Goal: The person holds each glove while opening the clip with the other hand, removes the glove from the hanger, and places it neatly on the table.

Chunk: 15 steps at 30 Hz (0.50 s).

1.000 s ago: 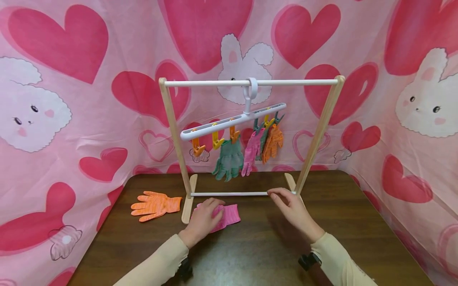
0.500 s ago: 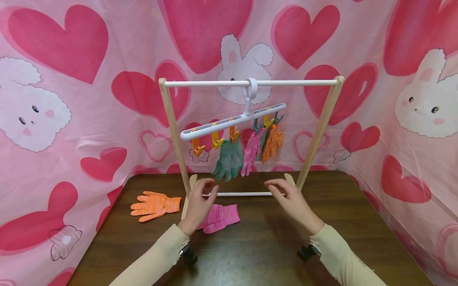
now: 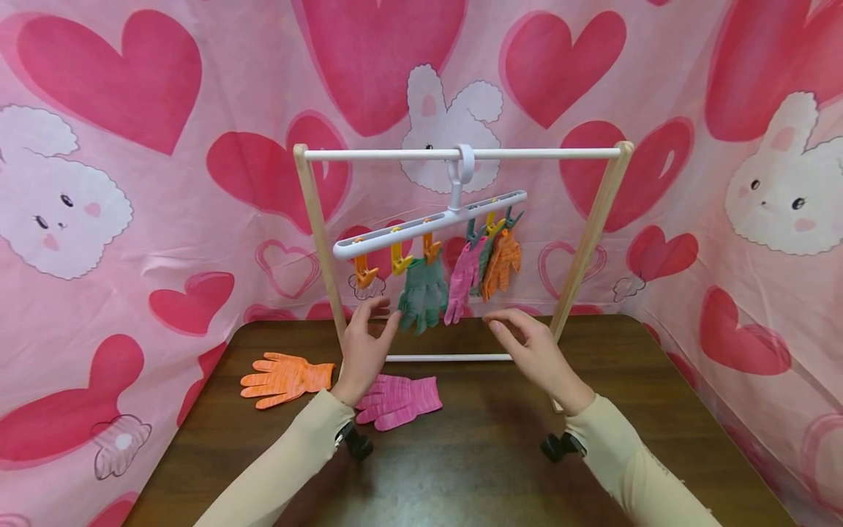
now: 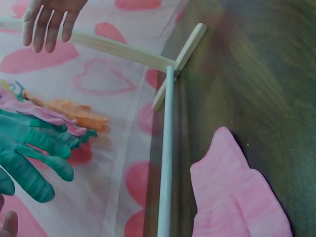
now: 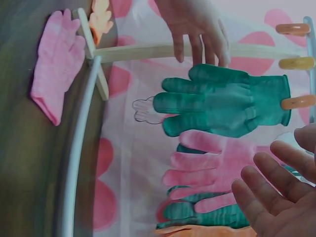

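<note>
Where gloves overlap, rear green glove (image 3: pixel 486 256) hides.

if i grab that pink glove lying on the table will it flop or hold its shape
The pink glove looks like thin knit lying flat, so it would probably droop. It seems light: the hanging gloves need just one clip each. It is unlikely to roll or slip.

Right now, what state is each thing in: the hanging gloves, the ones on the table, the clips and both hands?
Green glove: clipped, hanging.
Pink hanging glove: clipped, hanging.
Orange hanging glove: clipped, hanging.
Pink glove: lying flat on the table.
Orange glove: lying flat on the table.
Two clips: bare.
Hanger: tilted, hooked on the rail.
Left hand: raised, holds nothing.
Right hand: raised, holds nothing.
</note>
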{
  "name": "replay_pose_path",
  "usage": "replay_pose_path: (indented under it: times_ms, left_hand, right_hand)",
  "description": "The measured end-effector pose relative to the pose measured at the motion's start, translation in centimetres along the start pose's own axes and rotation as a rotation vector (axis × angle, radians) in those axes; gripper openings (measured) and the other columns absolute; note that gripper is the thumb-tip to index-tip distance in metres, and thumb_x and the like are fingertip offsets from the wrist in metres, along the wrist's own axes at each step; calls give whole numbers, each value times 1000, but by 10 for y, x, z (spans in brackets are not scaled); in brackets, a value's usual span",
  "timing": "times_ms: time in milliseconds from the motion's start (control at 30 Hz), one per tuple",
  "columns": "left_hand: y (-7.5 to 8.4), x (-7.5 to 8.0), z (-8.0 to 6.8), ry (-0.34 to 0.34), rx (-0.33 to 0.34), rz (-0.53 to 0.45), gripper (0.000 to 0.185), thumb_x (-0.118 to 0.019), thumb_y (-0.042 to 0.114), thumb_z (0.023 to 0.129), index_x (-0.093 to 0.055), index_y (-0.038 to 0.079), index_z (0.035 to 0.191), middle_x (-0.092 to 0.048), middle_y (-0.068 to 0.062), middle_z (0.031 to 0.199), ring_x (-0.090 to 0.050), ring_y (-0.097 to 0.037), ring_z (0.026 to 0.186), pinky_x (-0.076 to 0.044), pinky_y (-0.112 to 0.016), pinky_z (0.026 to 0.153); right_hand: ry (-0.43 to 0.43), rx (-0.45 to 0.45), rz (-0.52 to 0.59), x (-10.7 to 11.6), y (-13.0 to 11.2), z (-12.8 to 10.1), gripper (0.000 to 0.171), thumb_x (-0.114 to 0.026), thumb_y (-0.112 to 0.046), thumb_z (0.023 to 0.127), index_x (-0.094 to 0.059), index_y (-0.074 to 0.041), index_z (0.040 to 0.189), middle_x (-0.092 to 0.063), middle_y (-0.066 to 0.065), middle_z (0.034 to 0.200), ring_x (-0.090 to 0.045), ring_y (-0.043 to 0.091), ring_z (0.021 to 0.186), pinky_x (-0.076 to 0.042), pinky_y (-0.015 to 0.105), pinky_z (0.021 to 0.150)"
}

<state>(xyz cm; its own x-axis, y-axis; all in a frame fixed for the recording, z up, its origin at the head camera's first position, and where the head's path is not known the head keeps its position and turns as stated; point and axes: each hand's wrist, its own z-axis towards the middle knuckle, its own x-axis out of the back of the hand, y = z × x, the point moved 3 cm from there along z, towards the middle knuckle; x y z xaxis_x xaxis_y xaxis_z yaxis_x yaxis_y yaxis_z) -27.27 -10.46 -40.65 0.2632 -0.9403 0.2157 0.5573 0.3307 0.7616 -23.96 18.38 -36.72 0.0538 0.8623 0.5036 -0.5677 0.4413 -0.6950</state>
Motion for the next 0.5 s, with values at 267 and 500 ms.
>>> replay_pose_path:
  times_ms: [267, 500]
  left_hand:
    - [7, -13, 11, -9, -59, 4, 37, -76, 19, 97, -68, 6, 131, -73, -10, 119, -71, -25, 108, -58, -49, 91]
    - [14, -18, 19, -48, -24, -91, 34, -70, 20, 102, -66, 8, 133, -72, -10, 123, -70, -28, 105, -57, -53, 90]
  right_hand:
    - [-11, 19, -15, 3, -12, 14, 24, -62, -14, 105, -71, -7, 126, -72, 7, 124, -66, 19, 114, -50, 18, 93]
    - [-16, 29, -16, 2, -21, 32, 25, -62, -14, 105, -71, -5, 127, -72, 8, 123, -68, 21, 107, -55, 27, 89]
